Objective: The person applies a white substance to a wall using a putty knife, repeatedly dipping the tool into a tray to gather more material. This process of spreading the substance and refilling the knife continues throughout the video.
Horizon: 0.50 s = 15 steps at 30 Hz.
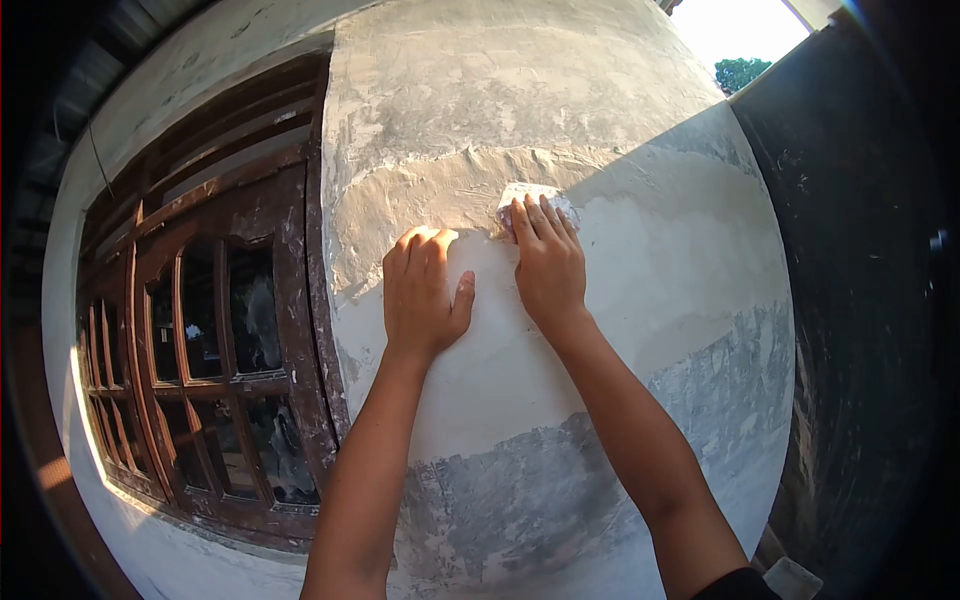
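My right hand point(550, 265) presses a white crumpled wad point(528, 190) against the plastered wall point(640, 260), fingers stretched over it. The wad lies where a rough beige band meets the smooth whitish coat. To the left, my left hand point(425, 295) rests against the same wall near the lower edge of the rough band. Its fingers point up and bend at the tips, with the thumb apart. Nothing shows in it, though its palm is hidden. Bare grey patches point(530, 490) show on the wall below both hands.
A brown wooden window point(220, 370) with glass panes and flaking paint stands left of the hands. A dark surface point(850, 250) rises along the right side. Low at the right is a pale block-like object point(793, 578). Sunlight falls across the upper wall.
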Each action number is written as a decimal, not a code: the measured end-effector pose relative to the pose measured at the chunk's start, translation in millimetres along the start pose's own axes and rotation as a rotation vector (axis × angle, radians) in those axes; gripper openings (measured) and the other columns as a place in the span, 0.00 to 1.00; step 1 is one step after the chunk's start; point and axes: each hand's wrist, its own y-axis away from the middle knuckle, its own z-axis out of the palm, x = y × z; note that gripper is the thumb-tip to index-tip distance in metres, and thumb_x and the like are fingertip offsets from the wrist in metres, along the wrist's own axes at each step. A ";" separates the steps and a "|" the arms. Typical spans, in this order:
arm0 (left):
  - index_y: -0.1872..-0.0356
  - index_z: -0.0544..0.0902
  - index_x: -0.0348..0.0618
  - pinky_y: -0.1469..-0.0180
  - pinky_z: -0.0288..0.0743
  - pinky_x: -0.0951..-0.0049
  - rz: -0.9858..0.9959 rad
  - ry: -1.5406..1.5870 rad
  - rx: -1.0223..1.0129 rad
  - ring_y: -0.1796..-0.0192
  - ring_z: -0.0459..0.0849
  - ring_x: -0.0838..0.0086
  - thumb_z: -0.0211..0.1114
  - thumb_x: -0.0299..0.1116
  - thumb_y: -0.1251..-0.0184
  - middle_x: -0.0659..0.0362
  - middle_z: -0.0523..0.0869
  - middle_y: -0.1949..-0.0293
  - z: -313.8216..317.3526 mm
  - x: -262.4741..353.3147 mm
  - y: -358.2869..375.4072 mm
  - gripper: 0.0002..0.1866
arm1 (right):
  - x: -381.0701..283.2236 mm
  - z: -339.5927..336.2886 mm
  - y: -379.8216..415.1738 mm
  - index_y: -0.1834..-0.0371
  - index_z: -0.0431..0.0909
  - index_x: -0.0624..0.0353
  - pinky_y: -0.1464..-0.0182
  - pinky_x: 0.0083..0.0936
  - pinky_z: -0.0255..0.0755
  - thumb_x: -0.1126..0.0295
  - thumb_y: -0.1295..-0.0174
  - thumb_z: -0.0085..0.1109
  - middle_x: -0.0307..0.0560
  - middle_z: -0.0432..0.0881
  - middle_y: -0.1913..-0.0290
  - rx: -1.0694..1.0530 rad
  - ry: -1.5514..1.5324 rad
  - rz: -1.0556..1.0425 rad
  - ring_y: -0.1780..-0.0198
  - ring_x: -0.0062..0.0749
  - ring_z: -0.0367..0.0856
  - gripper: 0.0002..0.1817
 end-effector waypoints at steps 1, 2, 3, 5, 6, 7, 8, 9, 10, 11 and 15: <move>0.44 0.72 0.39 0.37 0.60 0.54 -0.001 0.001 -0.002 0.40 0.70 0.49 0.62 0.35 0.45 0.47 0.75 0.47 0.7 -0.5 0.5 0.26 | 2.8 4.5 1.0 0.41 0.74 0.67 0.31 0.42 0.63 0.72 0.37 0.51 0.58 0.77 0.40 -0.026 0.045 -0.001 0.34 0.48 0.72 0.20; 0.44 0.72 0.39 0.37 0.60 0.54 -0.006 0.008 -0.003 0.40 0.70 0.49 0.62 0.35 0.45 0.47 0.75 0.47 1.6 -1.7 1.0 0.26 | -0.4 8.3 7.4 0.41 0.73 0.67 0.31 0.42 0.62 0.72 0.37 0.51 0.59 0.77 0.40 -0.027 0.056 -0.039 0.34 0.48 0.71 0.21; 0.44 0.72 0.39 0.37 0.60 0.54 -0.009 0.015 -0.004 0.40 0.70 0.50 0.62 0.35 0.45 0.47 0.75 0.47 1.9 -2.4 1.2 0.26 | -5.7 5.7 14.3 0.41 0.73 0.67 0.31 0.42 0.62 0.72 0.37 0.51 0.59 0.77 0.40 -0.028 0.058 -0.039 0.34 0.48 0.71 0.21; 0.44 0.72 0.39 0.37 0.60 0.54 -0.003 0.005 -0.002 0.40 0.70 0.50 0.62 0.35 0.45 0.47 0.75 0.48 1.2 -2.1 0.4 0.26 | -14.8 -2.0 26.0 0.41 0.73 0.67 0.31 0.43 0.62 0.73 0.38 0.50 0.60 0.76 0.40 -0.049 -0.020 -0.090 0.34 0.49 0.71 0.21; 0.44 0.72 0.39 0.38 0.60 0.53 0.002 -0.004 -0.001 0.40 0.70 0.50 0.62 0.35 0.45 0.47 0.75 0.48 1.4 -1.3 0.1 0.26 | -15.4 -7.1 26.9 0.41 0.73 0.67 0.31 0.43 0.62 0.74 0.38 0.50 0.60 0.77 0.41 -0.040 -0.058 -0.085 0.33 0.50 0.71 0.21; 0.44 0.72 0.39 0.38 0.60 0.53 0.003 -0.001 -0.001 0.40 0.70 0.50 0.62 0.35 0.45 0.47 0.75 0.48 2.1 -0.4 0.6 0.26 | -12.8 -10.2 23.0 0.41 0.73 0.67 0.31 0.43 0.62 0.74 0.38 0.50 0.60 0.77 0.41 -0.040 -0.055 -0.084 0.33 0.50 0.71 0.21; 0.44 0.72 0.39 0.38 0.60 0.53 -0.007 -0.001 0.002 0.40 0.70 0.50 0.62 0.35 0.45 0.46 0.75 0.48 2.6 0.0 1.0 0.26 | -8.4 -11.3 14.8 0.41 0.72 0.68 0.31 0.42 0.63 0.74 0.37 0.50 0.60 0.76 0.40 -0.016 -0.043 -0.045 0.34 0.50 0.71 0.21; 0.44 0.72 0.39 0.38 0.60 0.53 -0.017 -0.003 0.004 0.40 0.70 0.50 0.62 0.35 0.45 0.46 0.75 0.48 2.3 -0.5 0.8 0.26 | -4.4 -10.2 6.4 0.40 0.72 0.68 0.31 0.41 0.63 0.74 0.37 0.49 0.60 0.76 0.40 0.008 -0.034 -0.006 0.34 0.50 0.71 0.21; 0.44 0.72 0.39 0.38 0.60 0.53 -0.015 -0.007 0.002 0.40 0.70 0.50 0.62 0.35 0.45 0.46 0.75 0.48 1.9 -0.7 0.5 0.26 | 0.1 -5.0 0.5 0.40 0.72 0.68 0.31 0.41 0.62 0.75 0.37 0.49 0.61 0.75 0.39 0.022 -0.025 0.012 0.34 0.50 0.71 0.22; 0.44 0.71 0.38 0.38 0.60 0.54 -0.011 -0.005 -0.003 0.40 0.70 0.50 0.62 0.35 0.45 0.46 0.75 0.48 1.6 -0.6 0.5 0.26 | 0.1 0.3 2.4 0.40 0.72 0.68 0.31 0.41 0.62 0.75 0.37 0.49 0.61 0.75 0.39 0.024 -0.028 0.013 0.34 0.50 0.71 0.22; 0.44 0.71 0.39 0.38 0.60 0.54 -0.002 -0.013 0.000 0.40 0.70 0.50 0.62 0.35 0.44 0.46 0.75 0.47 3.0 -2.1 1.4 0.26 | -13.6 2.0 22.2 0.40 0.72 0.68 0.31 0.40 0.63 0.74 0.37 0.50 0.60 0.76 0.39 -0.040 0.036 -0.082 0.34 0.48 0.71 0.22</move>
